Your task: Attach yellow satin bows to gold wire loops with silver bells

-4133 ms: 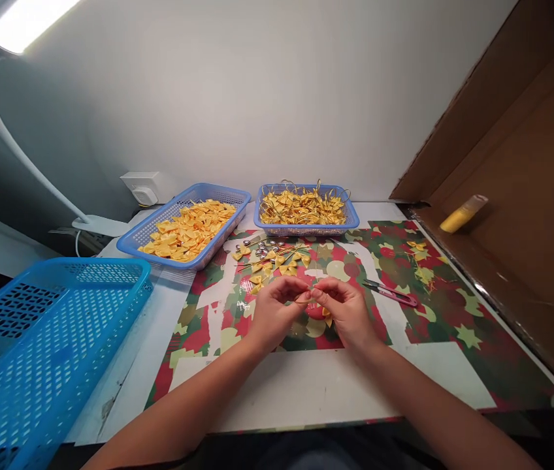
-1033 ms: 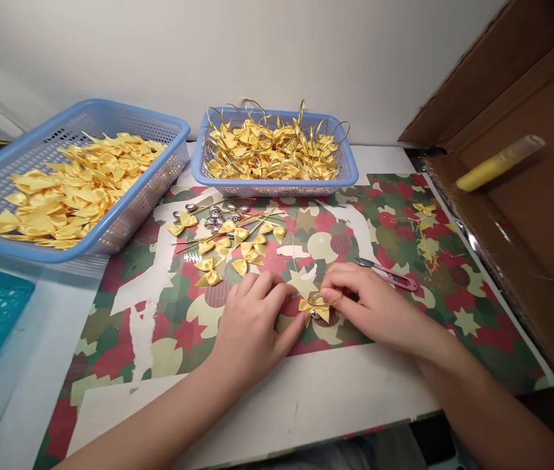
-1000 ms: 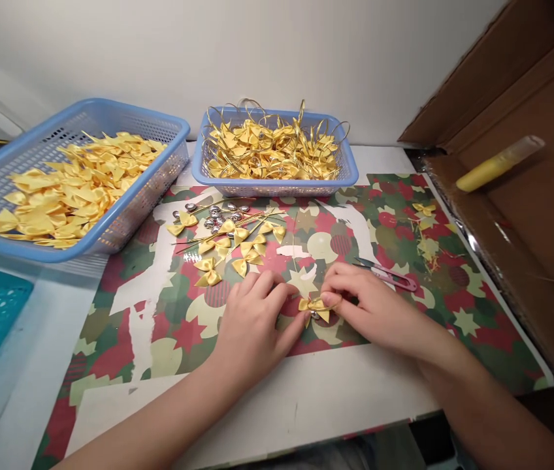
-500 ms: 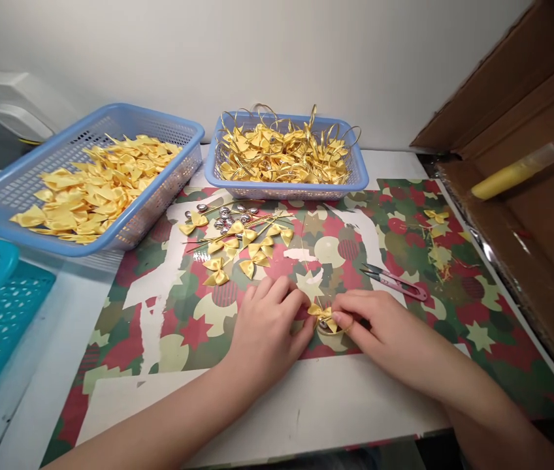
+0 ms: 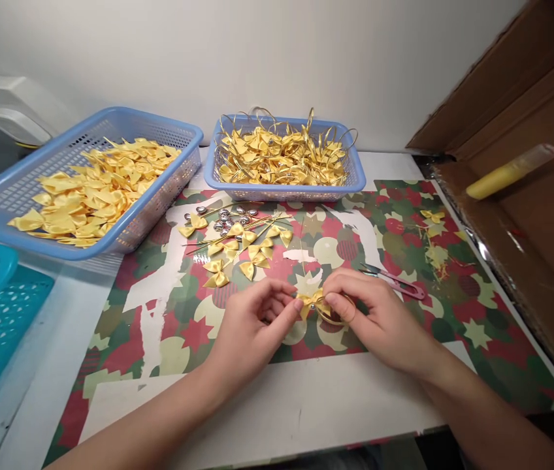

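Between both hands is a yellow satin bow (image 5: 312, 301) with a small silver bell at its middle and a looped gold cord below its right side. My left hand (image 5: 262, 320) pinches the bow's left end between thumb and fingers. The right end and part of the cord are pinched by my right hand (image 5: 372, 316). Beyond my left hand lie several loose yellow bows (image 5: 252, 254), silver bells (image 5: 225, 219) and gold cord pieces (image 5: 262, 225). Pink-handled thread snips (image 5: 404, 286) lie just beyond my right hand, which partly covers them.
A blue basket (image 5: 284, 194) of corded bows stands at the back; another blue basket (image 5: 125, 225) of plain bows is at left. A teal basket (image 5: 22, 294) sits at near left. Thread scraps (image 5: 438, 258) and a cardboard box (image 5: 526, 215) with a yellow tube (image 5: 507, 176) are at right.
Both hands have lifted slightly and turned, bringing the bow up and a little left. Its bell now faces the camera. My right hand has moved over part of the snips.
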Demonstrator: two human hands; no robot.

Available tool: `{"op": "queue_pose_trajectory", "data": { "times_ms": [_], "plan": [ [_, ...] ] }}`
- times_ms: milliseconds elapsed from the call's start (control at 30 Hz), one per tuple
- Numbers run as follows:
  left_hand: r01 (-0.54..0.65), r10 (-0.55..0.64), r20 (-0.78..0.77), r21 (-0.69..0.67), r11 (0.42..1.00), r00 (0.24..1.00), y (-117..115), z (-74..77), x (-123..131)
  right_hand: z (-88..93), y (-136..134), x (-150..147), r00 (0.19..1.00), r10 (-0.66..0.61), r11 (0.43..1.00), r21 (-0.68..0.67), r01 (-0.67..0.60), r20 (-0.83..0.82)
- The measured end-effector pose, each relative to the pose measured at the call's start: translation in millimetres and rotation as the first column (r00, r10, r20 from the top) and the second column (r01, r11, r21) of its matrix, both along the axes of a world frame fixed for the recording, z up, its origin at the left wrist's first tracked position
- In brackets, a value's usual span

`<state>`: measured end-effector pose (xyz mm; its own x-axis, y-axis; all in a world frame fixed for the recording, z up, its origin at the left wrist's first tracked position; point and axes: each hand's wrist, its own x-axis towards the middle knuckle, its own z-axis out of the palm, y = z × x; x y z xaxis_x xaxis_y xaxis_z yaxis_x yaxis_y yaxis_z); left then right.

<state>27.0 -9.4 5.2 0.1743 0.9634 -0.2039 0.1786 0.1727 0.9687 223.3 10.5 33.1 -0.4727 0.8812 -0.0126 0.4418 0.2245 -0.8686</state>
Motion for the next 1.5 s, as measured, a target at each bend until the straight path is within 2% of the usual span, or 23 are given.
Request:
{"op": "queue_pose_trajectory", "data": {
  "times_ms": [100, 233, 367, 567, 633, 700, 833, 933, 1100, 1367, 1433, 1500],
  "plan": [
    [-0.006, 0.017, 0.129, -0.088, 0.996, 0.991, 0.6, 1.8, -0.3, -2.2, -2.5, -4.5, 0.998, 0.012, 0.999, 0.036, -0.010, -0.055],
    [-0.095, 0.096, 0.156, -0.018, 0.995, 0.983, -0.4, 5.4, 1.0, -7.1, -6.9, -11.3, 0.998, 0.000, 0.990, 0.142, 0.009, -0.066],
    [-0.128, 0.125, 0.194, 0.005, 0.992, 0.973, -2.3, 7.7, 2.0, -11.2, -10.3, -16.3, 0.999, -0.037, 0.972, 0.233, 0.046, -0.040],
    [-0.134, 0.121, 0.207, 0.047, 0.990, 0.971, -4.7, 4.0, 2.3, -13.7, -11.9, -19.3, 0.995, -0.090, 0.959, 0.266, 0.098, -0.042],
    [-0.116, 0.096, 0.182, 0.107, 0.987, 0.979, -4.6, 2.7, 2.2, -14.3, -11.8, -19.9, 0.994, -0.098, 0.960, 0.258, 0.106, -0.046],
    [-0.094, 0.066, 0.128, 0.227, 0.969, 0.989, -3.7, 2.0, 1.6, -14.6, -11.6, -20.4, 0.994, -0.097, 0.961, 0.253, 0.107, -0.053],
    [-0.017, 0.039, -0.034, 0.497, 0.868, 0.999, -0.6, 2.4, -0.7, -14.1, -11.9, -21.0, 0.993, -0.091, 0.966, 0.234, 0.107, -0.078],
    [0.013, 0.055, -0.100, 0.579, 0.815, 0.994, 1.5, 2.7, -2.0, -13.0, -12.7, -20.4, 0.989, -0.094, 0.979, 0.171, 0.113, -0.114],
    [0.005, 0.059, -0.091, 0.582, 0.813, 0.994, 2.7, 2.5, -1.4, -12.9, -13.9, -18.9, 0.980, -0.112, 0.988, 0.086, 0.127, -0.162],
    [-0.007, 0.055, -0.082, 0.493, 0.870, 0.995, -0.7, 3.6, -1.1, -14.0, -13.8, -21.1, 0.984, -0.116, 0.983, 0.129, 0.134, -0.138],
    [-0.024, 0.047, -0.040, 0.445, 0.895, 0.998, -1.5, 3.9, -0.8, -14.4, -13.4, -21.8, 0.984, -0.124, 0.974, 0.172, 0.144, -0.126],
    [-0.080, 0.068, 0.048, 0.322, 0.943, 0.997, -2.1, 4.2, 0.1, -14.9, -13.1, -22.2, 0.984, -0.133, 0.964, 0.214, 0.156, -0.116]
  ]
}}
